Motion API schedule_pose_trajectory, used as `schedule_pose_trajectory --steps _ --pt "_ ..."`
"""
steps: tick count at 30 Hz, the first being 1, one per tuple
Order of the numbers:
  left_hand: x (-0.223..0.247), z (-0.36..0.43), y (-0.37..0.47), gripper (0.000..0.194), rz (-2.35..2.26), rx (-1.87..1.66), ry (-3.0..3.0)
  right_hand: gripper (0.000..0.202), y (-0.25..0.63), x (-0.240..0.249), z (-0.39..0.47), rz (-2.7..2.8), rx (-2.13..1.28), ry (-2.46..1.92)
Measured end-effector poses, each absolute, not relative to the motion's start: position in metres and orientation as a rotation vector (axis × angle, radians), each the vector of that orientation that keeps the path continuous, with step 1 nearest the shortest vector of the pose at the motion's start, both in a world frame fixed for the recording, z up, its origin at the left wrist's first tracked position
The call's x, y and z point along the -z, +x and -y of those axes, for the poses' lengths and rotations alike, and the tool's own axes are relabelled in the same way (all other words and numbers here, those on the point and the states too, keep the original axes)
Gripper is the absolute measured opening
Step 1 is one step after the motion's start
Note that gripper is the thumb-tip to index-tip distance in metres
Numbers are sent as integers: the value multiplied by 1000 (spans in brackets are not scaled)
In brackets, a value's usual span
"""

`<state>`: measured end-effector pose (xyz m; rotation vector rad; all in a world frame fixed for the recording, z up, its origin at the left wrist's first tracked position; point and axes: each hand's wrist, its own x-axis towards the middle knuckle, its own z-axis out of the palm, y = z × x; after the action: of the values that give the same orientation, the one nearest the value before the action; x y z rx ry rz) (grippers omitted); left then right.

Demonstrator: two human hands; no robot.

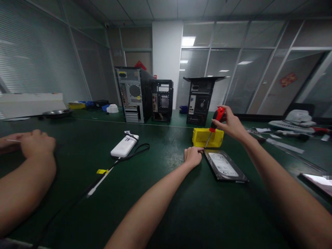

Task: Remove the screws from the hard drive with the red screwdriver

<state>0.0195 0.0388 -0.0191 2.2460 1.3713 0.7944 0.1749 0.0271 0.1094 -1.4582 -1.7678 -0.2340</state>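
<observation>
Our right hand (229, 120) pinches the red-and-black handle of a screwdriver (218, 117) between thumb and fingers, its thin shaft slanting down to the far left corner of a hard disk drive (223, 165). The drive lies flat on the dark green table (166, 204), its white label facing up. Our left hand (193, 156) rests beside that corner, fingers curled and one reaching to the screwdriver's tip; we cannot tell whether it grips anything. Just behind stands a yellow plastic box (197, 137). Farther left lies a white power bank (124, 146) with a black cord. Beyond, three computer towers (135, 93) stand along the back. At the far left, another person's hand (38, 145) is over the table.
</observation>
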Motion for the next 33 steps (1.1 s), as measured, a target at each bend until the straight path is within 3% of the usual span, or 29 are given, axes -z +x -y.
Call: schedule_pose_trajectory --steps 7,12,16,25,33 --pt "21 -40 20 43 -1366 -786 2256 57 172 -109 -31 1755 208 -1426" --pt "19 -39 21 44 -1371 -774 2258 62 164 -100 -40 1779 -265 -1103" --pt "17 -37 20 46 -1364 -770 2251 72 161 -92 -49 1747 -314 -990" --pt "18 -38 20 45 -1356 -779 2257 37 164 -93 -60 1577 -370 -969" --pt "18 -37 19 44 -1355 -774 2260 42 156 -100 -51 1481 -383 -904"
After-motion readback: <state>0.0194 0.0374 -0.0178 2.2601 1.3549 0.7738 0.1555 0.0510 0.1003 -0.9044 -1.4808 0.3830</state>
